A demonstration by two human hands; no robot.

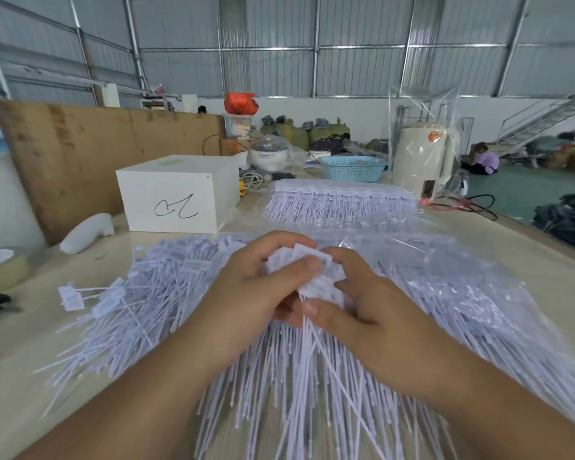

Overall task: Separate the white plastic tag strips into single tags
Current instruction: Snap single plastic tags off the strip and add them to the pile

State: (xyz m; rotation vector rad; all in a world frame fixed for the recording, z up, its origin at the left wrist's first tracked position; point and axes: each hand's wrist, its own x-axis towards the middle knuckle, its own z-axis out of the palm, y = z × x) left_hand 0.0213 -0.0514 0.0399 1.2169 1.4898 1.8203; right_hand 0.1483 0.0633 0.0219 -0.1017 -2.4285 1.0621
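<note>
1. White plastic fills both hands: the left hand [246, 293] and the right hand [356, 313] meet over the middle of the table, fingers curled round one bunch of tag strips [307, 277].
2. Left thumb lies across the flat tag heads at the top of the bunch; the other left fingers wrap behind it.
3. Right thumb presses on the thin tails just below the heads, and the right fingers close on the far side of the bunch.
4. Tails from the held bunch hang down towards the person, over a spread of more strips.
5. A loose pile of tags [136, 303] lies on the table [17, 393] to the left of the hands, heads and tails pointing every way.
6. To the right, more strips sit under clear plastic wrap [445, 293].
7. Farther back lies a neat packed stack of tag strips [339, 200], also in clear plastic.
8. Behind the loose pile stands a white box [176, 194] with a black scribble on its front.
9. A light blue basket [354, 167] sits beyond the packed stack, with a cream cylindrical appliance [422, 157] to its right.
</note>
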